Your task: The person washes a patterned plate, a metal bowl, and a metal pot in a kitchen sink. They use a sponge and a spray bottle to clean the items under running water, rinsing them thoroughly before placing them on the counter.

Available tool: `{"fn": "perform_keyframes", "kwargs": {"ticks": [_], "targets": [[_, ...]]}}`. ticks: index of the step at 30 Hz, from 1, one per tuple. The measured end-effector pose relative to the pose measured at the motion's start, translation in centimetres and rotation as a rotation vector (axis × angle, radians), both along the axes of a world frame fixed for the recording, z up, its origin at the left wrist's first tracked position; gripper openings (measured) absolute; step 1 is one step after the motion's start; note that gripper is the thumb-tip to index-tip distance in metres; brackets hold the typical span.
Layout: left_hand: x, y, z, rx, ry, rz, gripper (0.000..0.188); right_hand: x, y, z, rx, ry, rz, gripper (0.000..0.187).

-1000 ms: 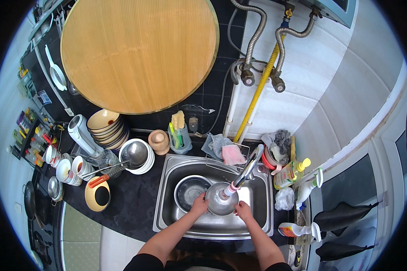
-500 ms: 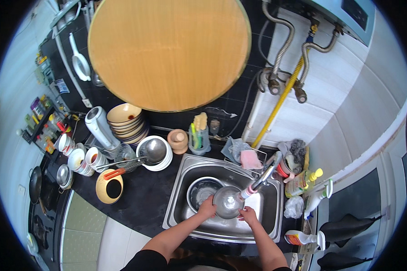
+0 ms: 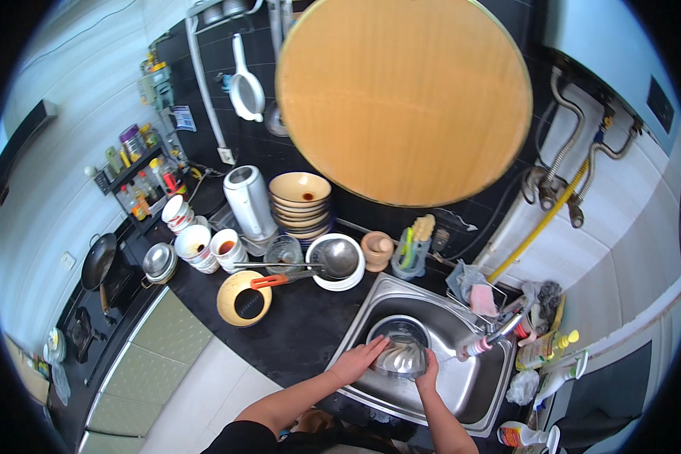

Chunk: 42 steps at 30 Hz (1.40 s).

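Note:
My two hands hold a shiny, ribbed bowl (image 3: 401, 361) over the steel sink (image 3: 463, 386). The bowl is tilted, and whether it is glass or metal I cannot tell. On its left side lies my left hand (image 3: 361, 360), fingers against the wall near the rim. Gripping the opposite side is my right hand (image 3: 428, 372), its thumb partly hidden. Just behind and below the bowl, a round basin (image 3: 380, 325) stands in the sink and is partly covered by it. The tap (image 3: 499, 331) reaches in from the right, with a pink-and-white nozzle.
Left of the sink are white bowls (image 3: 359, 281) with a ladle (image 3: 339, 259) on top, and a yellow bowl (image 3: 231, 301) of dark liquid. Stacked bowls (image 3: 301, 185) stand behind. Detergent (image 3: 541, 349) and spray bottles (image 3: 564, 378) line the right side.
The bowl has moved left, away from the tap's nozzle and over the basin, and is now tilted. Both hands have moved with it. The whole view has turned toward the left.

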<state>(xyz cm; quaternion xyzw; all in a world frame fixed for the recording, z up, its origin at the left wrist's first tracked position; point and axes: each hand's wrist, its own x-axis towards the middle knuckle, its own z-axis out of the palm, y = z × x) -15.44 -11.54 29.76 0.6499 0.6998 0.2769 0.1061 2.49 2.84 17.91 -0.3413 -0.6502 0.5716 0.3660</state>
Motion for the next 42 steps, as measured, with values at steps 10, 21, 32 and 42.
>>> {"fn": "perform_keyframes", "kwargs": {"ticks": [10, 21, 32, 42], "targets": [[-5.1, -2.7, -0.2, -0.019, -0.228, 0.187, 0.06, -5.5, -3.0, 3.5, 0.082, -0.222, 0.033, 0.016], [-17.3, -11.3, 11.2, 0.513, -1.122, 0.505, 0.039, -19.3, -7.8, 18.7, -0.167, 0.09, 0.367, 0.025], [-36.1, -30.9, 7.1, 0.995, -1.336, 1.286, 0.029, -30.8, -8.8, 15.3, 0.191, -0.096, 0.416, 0.023], [-51.4, -38.3, -1.4, 1.078, -1.204, 1.854, 0.024, -35.3, -9.8, 17.5, 0.152, -0.066, 0.335, 0.024]]}}
